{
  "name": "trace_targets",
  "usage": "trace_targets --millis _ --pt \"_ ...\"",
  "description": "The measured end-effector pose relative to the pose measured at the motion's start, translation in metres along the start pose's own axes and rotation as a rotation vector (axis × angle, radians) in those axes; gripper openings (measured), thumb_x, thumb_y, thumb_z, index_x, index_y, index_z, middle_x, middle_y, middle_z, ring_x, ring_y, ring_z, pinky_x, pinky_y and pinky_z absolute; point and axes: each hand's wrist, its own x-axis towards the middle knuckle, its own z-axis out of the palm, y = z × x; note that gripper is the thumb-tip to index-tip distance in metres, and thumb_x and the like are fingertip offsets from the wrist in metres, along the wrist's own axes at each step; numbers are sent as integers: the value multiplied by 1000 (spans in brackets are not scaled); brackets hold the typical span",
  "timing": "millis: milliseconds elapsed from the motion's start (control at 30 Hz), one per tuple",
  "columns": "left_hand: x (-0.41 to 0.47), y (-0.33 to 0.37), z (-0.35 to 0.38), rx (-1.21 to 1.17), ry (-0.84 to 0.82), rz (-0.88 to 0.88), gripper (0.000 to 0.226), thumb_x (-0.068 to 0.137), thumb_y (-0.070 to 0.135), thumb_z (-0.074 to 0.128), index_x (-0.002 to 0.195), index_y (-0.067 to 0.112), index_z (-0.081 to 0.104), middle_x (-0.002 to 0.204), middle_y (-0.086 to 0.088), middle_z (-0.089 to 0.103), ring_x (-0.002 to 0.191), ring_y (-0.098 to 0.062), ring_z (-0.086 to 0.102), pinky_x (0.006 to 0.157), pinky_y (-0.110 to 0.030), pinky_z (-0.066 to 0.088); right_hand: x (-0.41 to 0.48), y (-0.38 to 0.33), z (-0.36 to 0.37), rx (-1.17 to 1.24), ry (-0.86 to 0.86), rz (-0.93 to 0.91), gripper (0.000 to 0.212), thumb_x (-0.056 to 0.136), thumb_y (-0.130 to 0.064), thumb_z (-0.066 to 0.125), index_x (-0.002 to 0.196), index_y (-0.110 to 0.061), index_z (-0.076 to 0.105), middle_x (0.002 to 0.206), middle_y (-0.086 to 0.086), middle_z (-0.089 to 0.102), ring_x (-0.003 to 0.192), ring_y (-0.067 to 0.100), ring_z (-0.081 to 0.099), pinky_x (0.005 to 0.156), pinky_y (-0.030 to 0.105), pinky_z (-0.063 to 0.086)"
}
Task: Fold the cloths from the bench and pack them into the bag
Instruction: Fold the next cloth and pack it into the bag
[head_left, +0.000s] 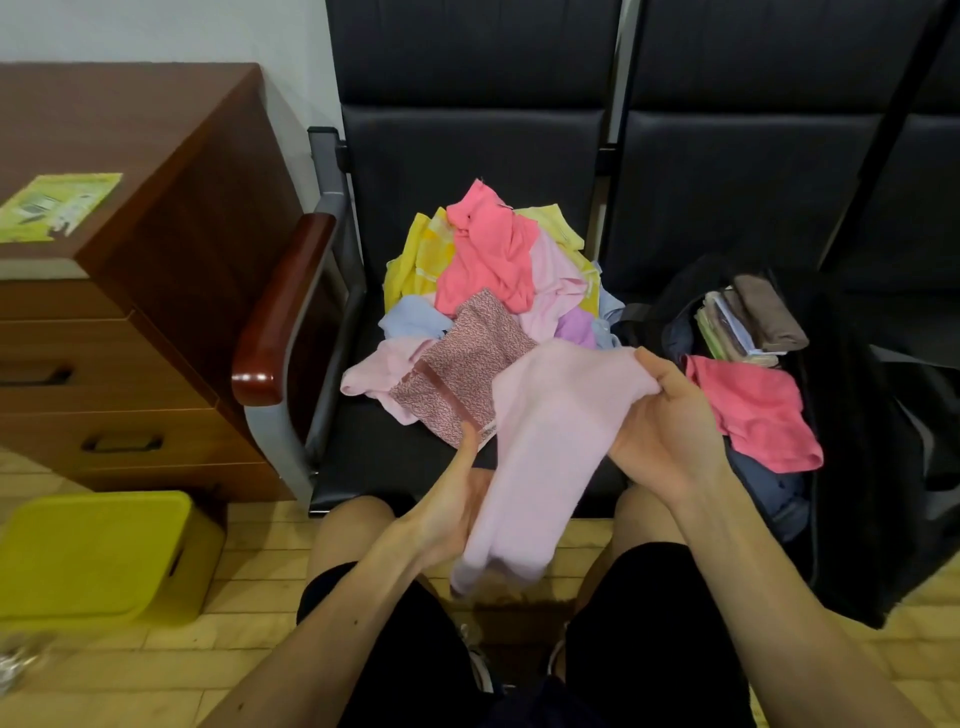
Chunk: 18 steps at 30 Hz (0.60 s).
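Note:
A pale pink cloth (545, 447) hangs between my hands above my knees. My right hand (670, 426) grips its upper right edge. My left hand (457, 499) holds its left side from underneath, fingers hidden behind the fabric. Behind it a heap of loose cloths (488, 275) in coral, yellow, pink, blue, lilac and a patterned print lies on the black bench seat (395, 457). To the right an open black bag (852, 467) on the neighbouring seat holds a row of folded cloths (748, 322) and a coral cloth (753, 410) on top.
A wooden armrest (280, 312) bounds the bench on the left. Beyond it stands a brown drawer cabinet (135, 291) with a green leaflet (57, 208) on top. A yellow plastic stool (98, 556) sits on the tiled floor at the left.

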Motion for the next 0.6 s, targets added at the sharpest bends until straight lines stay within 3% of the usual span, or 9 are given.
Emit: trace_targets --millis 67,133,167,233,300,400,500,600 --pt "-4 1 -3 8 -29 43 83 90 71 40 125 -1 61 112 -14 71 100 -25 70 88 -37 53 5 -2 -8 47 31 5 40 101 -27 42 77 -12 71 76 -2 68 72 10 67 68 23 56" --pt "-7 0 -5 -19 3 87 74 73 50 83 122 -1 60 112 -16 69 100 -26 70 83 -37 56 9 -5 -15 106 50 -9 41 101 -29 42 80 -11 72 77 0 69 72 11 68 67 25 58" --pt "-8 0 -6 -18 -23 99 73 66 38 90 120 -3 61 112 -18 69 100 -27 70 81 -39 56 11 -5 -17 117 56 -15 42 101 -32 42 84 -10 73 80 1 71 74 13 70 68 26 58" --pt "-13 7 -1 -55 -14 133 58 69 29 82 115 1 63 109 -19 70 94 -27 72 76 -39 58 11 2 -21 60 64 -2 46 96 -45 46 111 -8 70 102 8 73 95 20 71 78 32 59" --pt "-19 21 8 -163 -43 140 47 78 29 67 116 1 65 109 -24 70 94 -32 71 75 -42 59 8 26 -25 -109 78 94 74 87 -65 47 135 -9 56 128 14 64 119 30 62 92 42 54" --pt "-19 34 11 -272 -68 211 51 92 33 61 127 -3 62 124 -30 63 116 -40 63 98 -50 51 -9 70 -32 -246 37 263 96 78 -75 56 141 -3 48 138 17 55 135 37 47 112 51 35" --pt "-21 42 8 -241 15 263 33 79 30 67 98 4 77 103 -19 75 94 -27 74 87 -42 54 -22 75 -27 -339 -43 247 75 83 -56 64 131 1 54 130 14 64 126 26 58 109 45 41" --pt "-24 41 3 -126 0 297 29 74 16 68 99 2 71 99 -20 73 92 -28 73 80 -38 57 -20 67 -30 -474 -29 186 42 83 -25 72 116 0 68 122 19 68 122 32 60 108 49 43"
